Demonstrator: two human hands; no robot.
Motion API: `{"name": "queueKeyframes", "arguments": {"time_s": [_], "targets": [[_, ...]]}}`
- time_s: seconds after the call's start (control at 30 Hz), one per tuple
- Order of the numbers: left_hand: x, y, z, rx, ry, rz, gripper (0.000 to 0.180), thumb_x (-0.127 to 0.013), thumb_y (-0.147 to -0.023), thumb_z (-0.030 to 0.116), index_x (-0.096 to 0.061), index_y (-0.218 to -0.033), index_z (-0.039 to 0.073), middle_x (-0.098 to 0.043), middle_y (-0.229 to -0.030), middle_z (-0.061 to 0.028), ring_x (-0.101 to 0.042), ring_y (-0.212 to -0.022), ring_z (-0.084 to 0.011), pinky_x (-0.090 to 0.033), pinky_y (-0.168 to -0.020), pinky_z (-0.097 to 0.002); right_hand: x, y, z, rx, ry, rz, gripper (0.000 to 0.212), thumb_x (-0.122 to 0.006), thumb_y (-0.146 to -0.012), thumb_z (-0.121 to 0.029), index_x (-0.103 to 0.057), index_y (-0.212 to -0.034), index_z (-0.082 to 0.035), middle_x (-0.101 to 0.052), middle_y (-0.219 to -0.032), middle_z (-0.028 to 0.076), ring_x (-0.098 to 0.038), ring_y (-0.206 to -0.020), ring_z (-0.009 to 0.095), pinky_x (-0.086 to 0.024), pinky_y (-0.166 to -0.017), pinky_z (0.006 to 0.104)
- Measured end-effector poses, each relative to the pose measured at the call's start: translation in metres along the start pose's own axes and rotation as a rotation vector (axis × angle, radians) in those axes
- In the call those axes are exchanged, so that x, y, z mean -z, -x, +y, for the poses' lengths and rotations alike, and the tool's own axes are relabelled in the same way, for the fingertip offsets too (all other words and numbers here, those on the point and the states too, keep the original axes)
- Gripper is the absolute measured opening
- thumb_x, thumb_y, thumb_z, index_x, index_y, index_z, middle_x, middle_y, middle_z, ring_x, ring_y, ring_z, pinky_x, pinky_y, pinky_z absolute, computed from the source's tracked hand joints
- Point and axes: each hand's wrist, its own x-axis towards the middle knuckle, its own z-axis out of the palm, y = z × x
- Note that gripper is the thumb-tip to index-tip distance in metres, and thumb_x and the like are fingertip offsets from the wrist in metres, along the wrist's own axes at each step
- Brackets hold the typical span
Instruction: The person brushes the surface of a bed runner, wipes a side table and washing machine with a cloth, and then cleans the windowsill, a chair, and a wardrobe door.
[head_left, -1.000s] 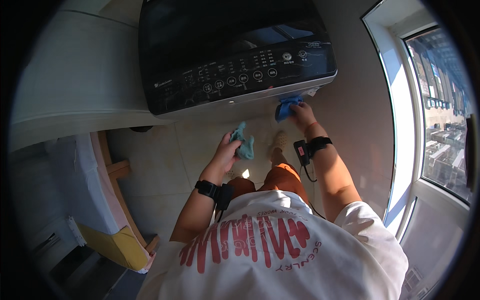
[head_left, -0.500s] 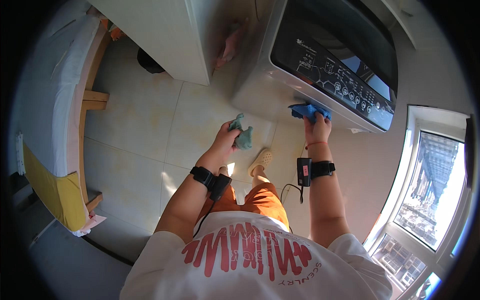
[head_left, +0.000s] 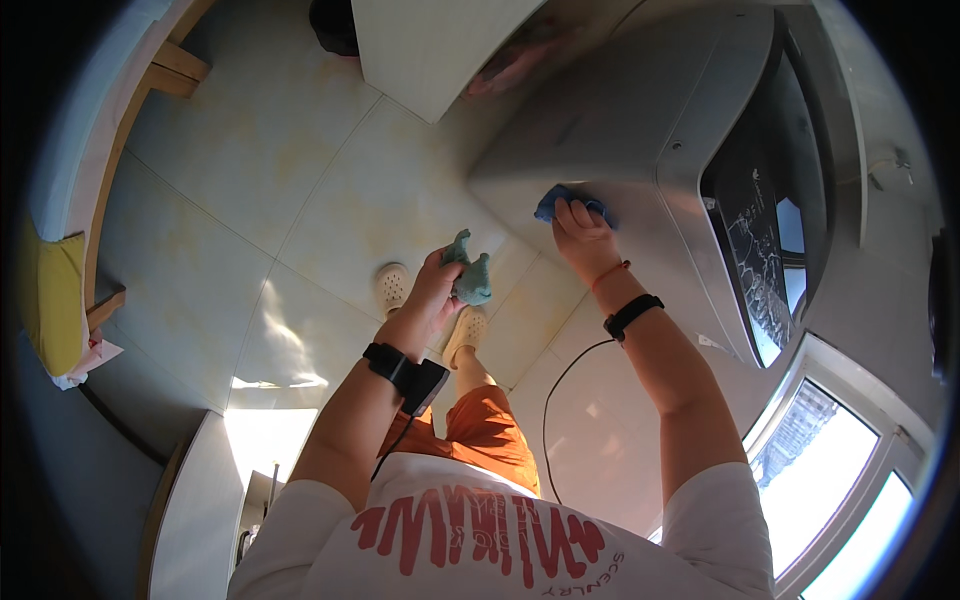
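Note:
A crumpled blue cloth [head_left: 570,203] is pressed by my right hand [head_left: 587,240] against the lower front of a grey washing machine [head_left: 610,130]. My fingers are bent over the cloth and cover part of it. In my left hand [head_left: 432,290] is a bunched green cloth [head_left: 470,275], held above the floor and apart from the machine. The machine's dark control panel [head_left: 748,240] faces up at the right.
A white cabinet [head_left: 430,50] stands left of the machine. Pale floor tiles [head_left: 320,190] lie below me. A wooden bed frame [head_left: 130,120] with a yellow cloth [head_left: 52,310] is at the left, a window [head_left: 820,450] at the lower right. A cable [head_left: 548,400] hangs by my right arm.
My right hand has moved with the blue cloth from beneath the panel edge down and left onto the machine's front. My view has turned, and my left hand still holds the green cloth.

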Motion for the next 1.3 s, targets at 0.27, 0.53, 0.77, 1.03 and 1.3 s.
{"name": "queueKeyframes", "arguments": {"time_s": [0.27, 0.53, 0.77, 1.03, 1.3], "targets": [[-0.006, -0.004, -0.052, 0.023, 0.008, 0.038, 0.042, -0.049, -0.084, 0.006, -0.039, -0.124, 0.01, -0.052, -0.107, -0.0071, -0.056, -0.095, -0.0176, -0.051, -0.079, -0.0365, -0.047, 0.14, -0.029, -0.574, -0.106, -0.631, 0.027, -0.061, -0.077, -0.008, -0.059, -0.104, -0.007, -0.052, -0.107, 0.012, -0.056, -0.093, 0.032, -0.055, -0.073, 0.0368], [0.008, -0.066, -0.143, -0.039, 0.124, 0.08, 0.039, -0.048, -0.086, 0.005, -0.04, -0.124, 0.009, -0.052, -0.107, -0.007, -0.057, -0.093, -0.0176, -0.053, -0.077, -0.0364, -0.142, 0.316, -0.023, -2.541, -1.729, 0.373, 0.03, -0.048, -0.086, -0.002, -0.053, -0.116, -0.004, -0.06, -0.105, 0.012, -0.059, -0.095, 0.024, -0.055, -0.076, 0.0383], [0.03, -0.074, -0.226, 0.03, 0.394, 0.232, 0.043, -0.05, -0.084, 0.006, -0.039, -0.126, 0.011, -0.051, -0.106, -0.0066, -0.057, -0.091, -0.0169, -0.053, -0.076, -0.0362, -0.184, 0.181, -0.057, -1.857, -1.367, -0.4, 0.027, -0.05, -0.086, -0.001, -0.055, -0.113, -0.004, -0.059, -0.108, 0.011, -0.059, -0.094, 0.024, -0.052, -0.075, 0.039], [0.04, -0.086, -0.246, 0.015, 0.586, 0.209, 0.041, -0.047, -0.087, 0.005, -0.038, -0.126, 0.011, -0.05, -0.111, -0.0062, -0.057, -0.095, -0.016, -0.052, -0.078, -0.0366, -0.163, -0.028, -0.069, 0.018, -0.193, -0.146, 0.017, -0.059, -0.08, -0.014, -0.066, -0.095, -0.009, -0.053, -0.111, 0.007, -0.049, -0.101, 0.026, -0.042, -0.084, 0.0385], [0.038, -0.085, -0.239, -0.051, 0.746, 0.143, 0.042, -0.048, -0.087, 0.004, -0.037, -0.127, 0.012, -0.052, -0.106, -0.0048, -0.058, -0.09, -0.0155, -0.052, -0.073, -0.0333, -0.232, 0.043, -0.055, 0.574, 0.21, -0.94, 0.021, -0.057, -0.078, -0.014, -0.069, -0.095, -0.012, -0.055, -0.111, 0.005, -0.045, -0.103, 0.022, -0.038, -0.085, 0.0368]]}}
